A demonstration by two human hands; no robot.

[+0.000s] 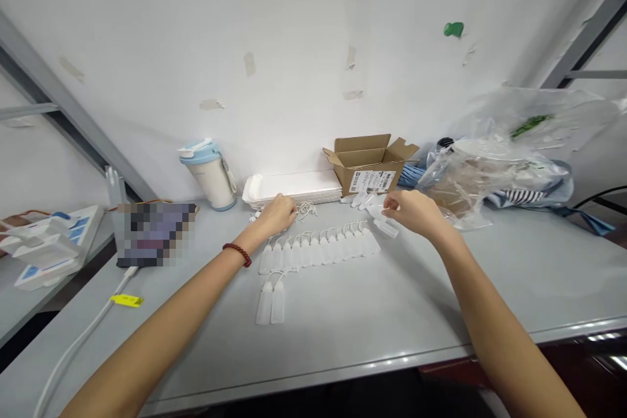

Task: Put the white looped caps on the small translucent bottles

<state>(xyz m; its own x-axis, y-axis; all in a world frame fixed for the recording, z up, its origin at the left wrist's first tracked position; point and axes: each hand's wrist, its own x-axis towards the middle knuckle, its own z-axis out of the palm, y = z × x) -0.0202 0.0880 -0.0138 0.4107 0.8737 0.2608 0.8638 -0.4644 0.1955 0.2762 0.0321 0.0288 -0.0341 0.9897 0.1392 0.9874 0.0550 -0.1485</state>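
Place: workshop-type bench, apparently assembly or packing
Worktop: grey, long
Plastic tags: many, corded, laid in rows
Carton: cardboard, open, barcode-labelled

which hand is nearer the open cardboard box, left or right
Right. The right hand is in front of the cardboard box, toward its right side; the left hand is farther off, to the box's left, in front of the white stack.

On the tabletop, tags lie before a box, a cup to its left, a bag right.
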